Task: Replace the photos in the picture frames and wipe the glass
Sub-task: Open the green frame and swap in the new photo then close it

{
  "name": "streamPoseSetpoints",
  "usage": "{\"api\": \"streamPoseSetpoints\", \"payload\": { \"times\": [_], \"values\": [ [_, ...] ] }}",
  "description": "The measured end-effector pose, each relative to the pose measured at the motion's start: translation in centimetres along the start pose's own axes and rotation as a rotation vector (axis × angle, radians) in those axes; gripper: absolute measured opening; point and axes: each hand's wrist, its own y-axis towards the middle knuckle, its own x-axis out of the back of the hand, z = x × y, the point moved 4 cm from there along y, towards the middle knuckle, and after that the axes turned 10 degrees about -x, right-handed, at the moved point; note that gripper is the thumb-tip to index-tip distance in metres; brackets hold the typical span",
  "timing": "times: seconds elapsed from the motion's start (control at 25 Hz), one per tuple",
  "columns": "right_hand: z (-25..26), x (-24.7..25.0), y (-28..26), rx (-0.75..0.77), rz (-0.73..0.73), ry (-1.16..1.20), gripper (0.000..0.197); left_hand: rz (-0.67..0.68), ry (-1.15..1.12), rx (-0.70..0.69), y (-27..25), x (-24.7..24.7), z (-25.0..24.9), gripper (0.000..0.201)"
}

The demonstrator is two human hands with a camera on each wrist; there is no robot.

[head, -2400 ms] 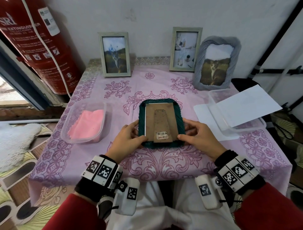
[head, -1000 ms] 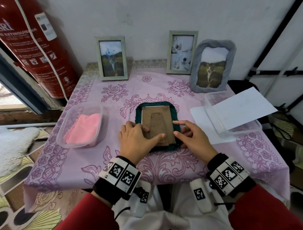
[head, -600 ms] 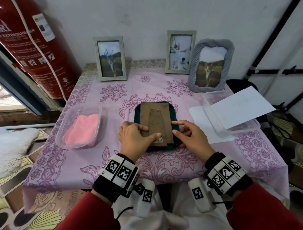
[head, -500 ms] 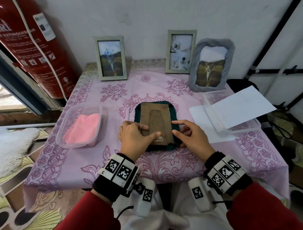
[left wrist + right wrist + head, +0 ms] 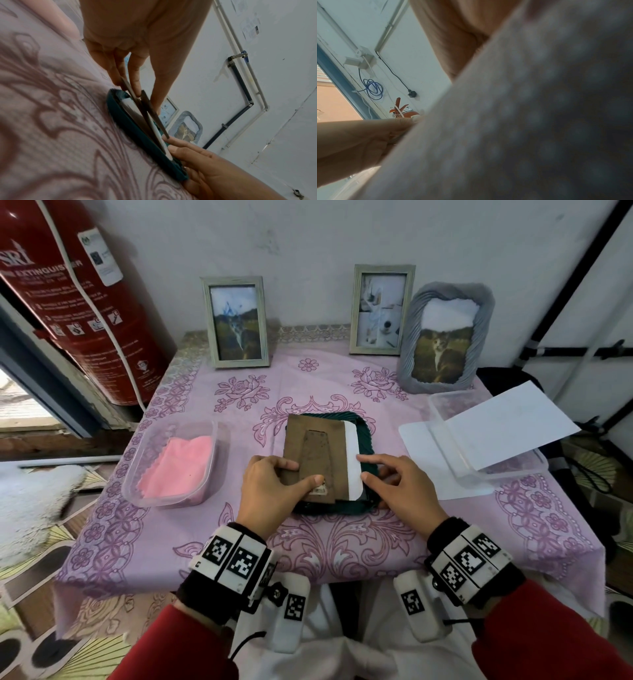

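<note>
A dark green picture frame (image 5: 367, 433) lies face down in the middle of the table. My left hand (image 5: 305, 472) pinches the brown backing board (image 5: 317, 445), thumb on top and fingers beneath. The board is raised at its left side and shifted left. That leaves a white strip, the back of the photo (image 5: 352, 462), showing along the right. My right hand (image 5: 363, 468) rests index finger and thumb on that strip and the frame's right rim. The left wrist view shows the board (image 5: 155, 113) tilted up off the green frame (image 5: 137, 134). Blurred tablecloth fills the right wrist view.
Three framed photos stand by the wall: a pale frame (image 5: 236, 321), a second pale frame (image 5: 381, 309) and a grey ribbed frame (image 5: 445, 337). A clear tub with a pink cloth (image 5: 178, 463) sits left. Right, a clear tub (image 5: 486, 470) carries white sheets. A red extinguisher (image 5: 68, 302) stands far left.
My left hand moved from the frame's lower corner onto the backing board, lifted it and slid it left, uncovering the white strip. My right hand stayed at the frame's right side.
</note>
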Motion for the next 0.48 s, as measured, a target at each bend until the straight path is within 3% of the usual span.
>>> {"api": "streamPoseSetpoints", "payload": {
  "times": [0.2,0.48],
  "values": [
    [-0.1,-0.1,0.2,-0.005,-0.018,0.002,0.026,-0.047,-0.019,-0.038,0.2,1.0,1.3,0.066],
    [-0.1,-0.1,0.1,-0.002,-0.021,-0.014,0.026,-0.069,0.040,0.008,0.1,2.4,3.4,0.084]
  ]
}}
